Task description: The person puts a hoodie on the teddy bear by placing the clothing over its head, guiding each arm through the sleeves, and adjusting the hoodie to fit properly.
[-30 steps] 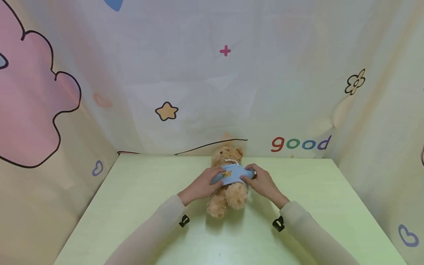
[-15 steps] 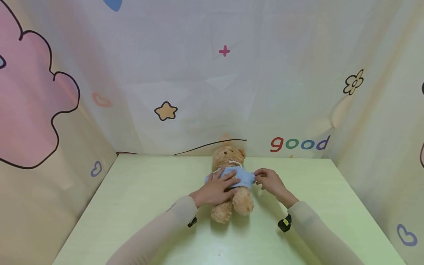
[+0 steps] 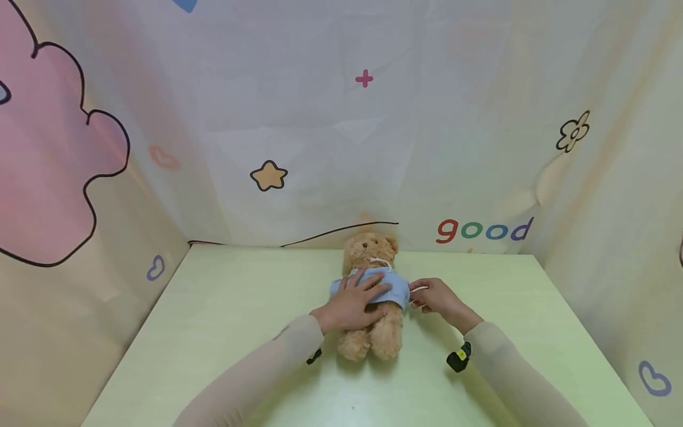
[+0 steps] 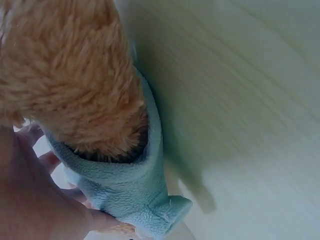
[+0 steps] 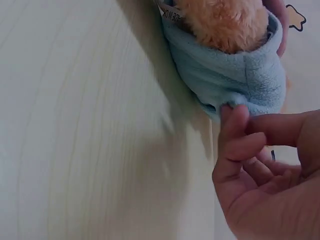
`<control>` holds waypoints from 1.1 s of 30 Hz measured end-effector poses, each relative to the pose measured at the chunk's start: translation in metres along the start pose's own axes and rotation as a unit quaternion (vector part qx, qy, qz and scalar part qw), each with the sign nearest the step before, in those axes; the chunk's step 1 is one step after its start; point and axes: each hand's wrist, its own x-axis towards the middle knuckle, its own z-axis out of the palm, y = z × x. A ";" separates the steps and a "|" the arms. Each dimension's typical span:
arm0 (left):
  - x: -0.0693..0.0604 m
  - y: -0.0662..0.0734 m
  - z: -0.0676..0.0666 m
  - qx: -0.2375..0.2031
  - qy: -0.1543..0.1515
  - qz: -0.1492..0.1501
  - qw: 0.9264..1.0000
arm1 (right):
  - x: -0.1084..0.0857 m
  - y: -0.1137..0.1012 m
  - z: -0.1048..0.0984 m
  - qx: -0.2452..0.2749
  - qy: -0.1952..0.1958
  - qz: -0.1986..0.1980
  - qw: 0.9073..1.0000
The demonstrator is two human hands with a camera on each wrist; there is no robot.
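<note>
On the surface (image 3: 160,320), toward the far side, we see the bear (image 3: 388,333) lying back, its shirt (image 3: 396,289) under the spread, ungripping left hand (image 3: 352,305), likely for steadiness, while the curled right hand (image 3: 440,299) pinches the sleeve (image 5: 234,98), perhaps for control

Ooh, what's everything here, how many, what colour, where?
teddy bear: 1, light brown, on table
shirt: 1, light blue, on bear
drawstring: 1, white, shirt's neck
tag: 1, white, shirt's hem
table: 1, pale green, under bear
cloth walls: 3, whitish, around table
cloud print: 1, pink, left wall
hearts: 3, pink or purple, side walls
star: 1, orange, back wall
plus: 1, red, back wall
flower: 1, cream, back right
word "good": 1, multicoloured, back wall
partial shape: 1, blue, top left
wrist devices: 2, black, below cuffs
sleeves: 2, beige, on arms
left hand: 1, bare, spread on shirt
right hand: 1, bare, pinching shirt's sleeve
</note>
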 end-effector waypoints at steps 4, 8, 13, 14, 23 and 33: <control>0.001 0.001 -0.002 -0.002 -0.001 -0.001 1.000 | 0.001 0.002 0.000 0.022 0.000 -0.013 1.000; 0.002 0.000 0.001 -0.002 0.000 -0.001 1.000 | 0.000 0.007 -0.001 0.070 -0.023 -0.002 0.997; 0.002 -0.001 0.004 -0.003 0.004 0.005 1.000 | 0.003 0.014 -0.002 0.121 -0.056 0.006 0.991; 0.002 -0.001 0.004 -0.003 0.004 0.007 1.000 | 0.004 0.015 -0.002 0.118 -0.055 0.005 0.991; 0.002 -0.002 0.001 -0.004 0.003 -0.002 1.000 | 0.005 0.015 0.004 -0.010 0.018 -0.090 0.996; 0.004 -0.003 0.000 0.005 0.004 0.002 1.000 | 0.009 0.018 0.007 -0.018 0.048 -0.138 0.989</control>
